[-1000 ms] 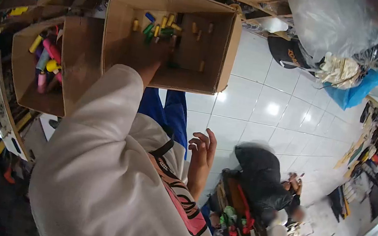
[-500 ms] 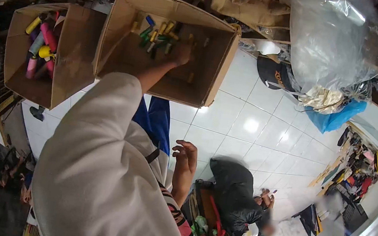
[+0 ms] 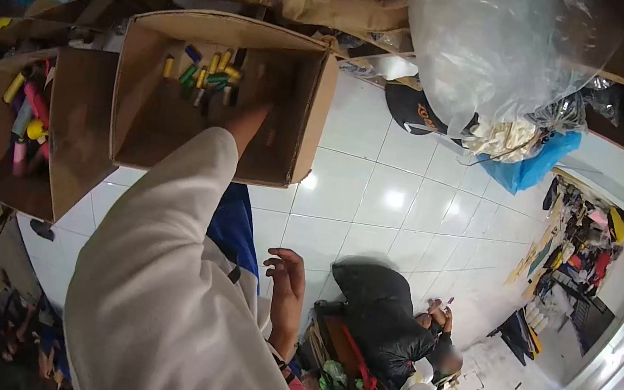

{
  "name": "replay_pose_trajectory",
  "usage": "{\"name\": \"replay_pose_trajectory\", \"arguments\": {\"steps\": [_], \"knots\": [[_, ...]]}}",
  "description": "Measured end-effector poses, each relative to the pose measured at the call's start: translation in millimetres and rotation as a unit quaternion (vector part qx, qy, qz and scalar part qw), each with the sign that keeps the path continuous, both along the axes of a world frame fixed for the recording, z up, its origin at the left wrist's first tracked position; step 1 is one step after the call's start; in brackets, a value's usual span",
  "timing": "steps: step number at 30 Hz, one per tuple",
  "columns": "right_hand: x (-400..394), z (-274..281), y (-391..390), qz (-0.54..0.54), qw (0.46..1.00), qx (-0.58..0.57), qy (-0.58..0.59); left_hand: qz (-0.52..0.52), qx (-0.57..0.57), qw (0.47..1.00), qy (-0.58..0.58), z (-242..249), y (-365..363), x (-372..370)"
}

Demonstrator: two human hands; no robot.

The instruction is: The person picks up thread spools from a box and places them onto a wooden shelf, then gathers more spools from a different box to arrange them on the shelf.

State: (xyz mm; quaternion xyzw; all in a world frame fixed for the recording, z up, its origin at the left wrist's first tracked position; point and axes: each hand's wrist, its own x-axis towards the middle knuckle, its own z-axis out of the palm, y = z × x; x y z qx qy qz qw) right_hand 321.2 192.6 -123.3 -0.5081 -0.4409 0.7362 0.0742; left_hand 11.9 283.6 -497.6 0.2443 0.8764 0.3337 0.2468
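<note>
My left hand (image 3: 258,115) is inside an open cardboard box (image 3: 311,125), at the end of a cream sleeve. Its fingers are smeared by motion and dark, so what they touch cannot be made out. Just left of it on the box's floor lie several small thread spools (image 3: 201,78), yellow, green and blue. Beyond the sleeve, my right hand (image 3: 285,289) hangs in the air beside my body, its fingers loosely bent and apart, with nothing in them.
A second cardboard box (image 3: 81,134) on the left holds larger pink, yellow and grey thread spools (image 3: 34,106). Clear plastic bags (image 3: 506,54) and a black cap (image 3: 415,113) are by the shelves. A person in a black jacket (image 3: 383,312) is at the lower right.
The view has shifted, so both boxes sit further left and lower. My left hand is still in the box, now more blurred; my right hand keeps its loose shape.
</note>
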Motion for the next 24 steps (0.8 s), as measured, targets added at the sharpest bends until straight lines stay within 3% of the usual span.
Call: {"name": "replay_pose_trajectory", "arguments": {"steps": [7,15,17,19,21,23,24], "knots": [[9.3,-2.9,0.1,0.0,1.0,0.011,-0.021,0.013,-0.026,1.0,0.008,-17.4,-2.4,-6.2],[-7.5,-2.5,-0.4,0.018,0.998,0.027,0.061,0.03,-0.022,0.999,0.038,-55.8,-29.7,8.8],[-24.8,8.2,4.1,0.033,0.994,0.034,0.102,0.014,-0.102,0.994,-0.032,2.3,-43.0,13.2],[-43.2,20.5,8.1,0.063,0.989,0.067,0.118,0.02,0.072,0.996,-0.057,90.5,-84.3,13.5],[-58.1,30.0,9.4,0.082,0.984,0.089,0.13,0.053,0.177,0.982,-0.038,152.4,-111.6,26.0],[-74.9,40.5,8.5,0.096,0.977,0.117,0.154,0.011,0.173,0.983,-0.055,184.8,-134.9,29.9],[-83.0,36.9,12.7,0.114,0.976,0.134,0.127,0.011,0.209,0.974,-0.083,234.0,-142.5,26.3]]}}
